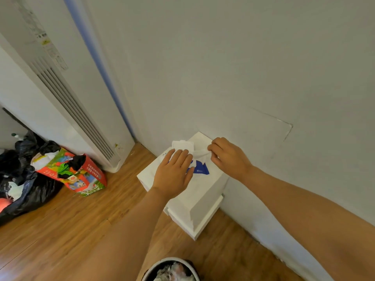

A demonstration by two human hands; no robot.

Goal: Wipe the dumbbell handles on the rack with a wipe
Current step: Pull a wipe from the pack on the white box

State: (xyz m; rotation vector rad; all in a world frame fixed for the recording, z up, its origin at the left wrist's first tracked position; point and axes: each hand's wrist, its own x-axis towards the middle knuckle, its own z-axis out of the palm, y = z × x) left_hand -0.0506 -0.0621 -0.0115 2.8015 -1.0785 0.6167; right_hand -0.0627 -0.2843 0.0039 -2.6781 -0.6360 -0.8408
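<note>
Pinching wipe (199, 152) in right hand (227, 157), left hand (172, 175) flat on pack (200, 169).

A pack of wipes (199, 169) lies on stacked foam blocks (199, 207) against the wall (223, 67); the left hand (172, 175) rests on it; the right hand (229, 158) pinches a wipe (199, 153) at its far end; bags (71, 171) sit left, before a tower unit (67, 102); a bin (171, 270) stands nearest.

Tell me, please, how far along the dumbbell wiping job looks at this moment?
Done: the white-and-blue wipe pack has its flap open. In hand: the left hand presses flat on the pack while the right hand pinches a white wipe coming out of it. Left: all the wiping; no dumbbells or rack are in view.
</note>
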